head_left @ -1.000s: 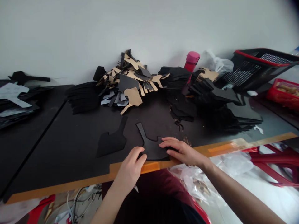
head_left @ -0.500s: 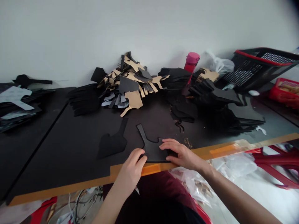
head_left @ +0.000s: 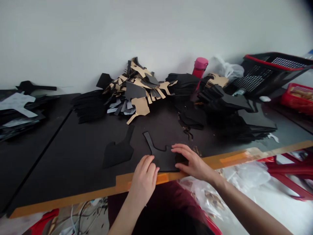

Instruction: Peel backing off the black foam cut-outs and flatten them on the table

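A black cut-out piece with a narrow arm (head_left: 162, 160) lies flat at the table's front edge. At its left side my left hand (head_left: 144, 174) rests with bent fingertips pressed on the piece's edge. My right hand (head_left: 189, 162) touches the right edge, its thumb and fingers spread apart. A second black piece of similar shape (head_left: 119, 150) lies flat to the left, touched by neither hand. Behind them rises a heap of tan and black cut pieces (head_left: 140, 105).
Stacks of black pieces (head_left: 89, 106) stand left of the heap, and more (head_left: 259, 117) lie at the right. A pink-lidded bottle (head_left: 200, 67), a black basket (head_left: 259, 73) and a red basket (head_left: 297, 98) are at the back right. Orange tape (head_left: 73, 199) lines the table's front edge.
My left hand has moved slightly right, with its fingers further over the piece's left edge. My right hand has shifted a little to the right along the piece.
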Tool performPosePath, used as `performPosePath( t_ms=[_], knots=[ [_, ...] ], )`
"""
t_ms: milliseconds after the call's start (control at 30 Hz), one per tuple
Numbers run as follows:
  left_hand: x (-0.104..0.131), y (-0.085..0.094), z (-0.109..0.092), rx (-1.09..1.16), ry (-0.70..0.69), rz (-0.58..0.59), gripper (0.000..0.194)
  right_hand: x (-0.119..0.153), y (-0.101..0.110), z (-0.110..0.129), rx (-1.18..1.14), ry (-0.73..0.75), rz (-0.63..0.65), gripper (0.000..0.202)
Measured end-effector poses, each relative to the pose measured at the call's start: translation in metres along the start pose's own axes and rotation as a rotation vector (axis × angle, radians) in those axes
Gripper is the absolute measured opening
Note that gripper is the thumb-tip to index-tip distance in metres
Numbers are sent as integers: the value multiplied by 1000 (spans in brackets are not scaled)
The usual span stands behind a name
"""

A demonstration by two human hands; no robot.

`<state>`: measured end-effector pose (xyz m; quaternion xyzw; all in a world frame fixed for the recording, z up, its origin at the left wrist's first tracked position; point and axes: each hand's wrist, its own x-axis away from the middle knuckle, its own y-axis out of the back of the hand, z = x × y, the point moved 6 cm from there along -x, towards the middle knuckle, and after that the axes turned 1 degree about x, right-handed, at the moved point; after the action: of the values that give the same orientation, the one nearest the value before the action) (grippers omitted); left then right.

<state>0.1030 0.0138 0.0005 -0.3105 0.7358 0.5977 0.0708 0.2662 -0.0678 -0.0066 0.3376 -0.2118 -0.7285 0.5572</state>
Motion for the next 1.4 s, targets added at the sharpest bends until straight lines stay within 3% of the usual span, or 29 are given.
performPosePath(
  t_ms=[167,333,500,733,1067,1400],
  knots=[
    [3,-5,1,-28,8,-25,6,-13,1,-1,141,27,-188,30],
    [7,-6,1,-23,40,-32,6,-32,0,-4,207,29,-83,31],
    [9,-8,3,7,53,-55,8,-24,16,-23,239,-46,-36,31],
    [11,-8,7,25,45,-84,9,-7,13,-21,259,-40,-112,22],
    [12,-6,12,37,158,-88,9,-6,3,-15,277,-27,-150,17],
    [13,-4,13,71,167,-125,15,-3,-1,-12,182,-87,-203,14]
  ],
)
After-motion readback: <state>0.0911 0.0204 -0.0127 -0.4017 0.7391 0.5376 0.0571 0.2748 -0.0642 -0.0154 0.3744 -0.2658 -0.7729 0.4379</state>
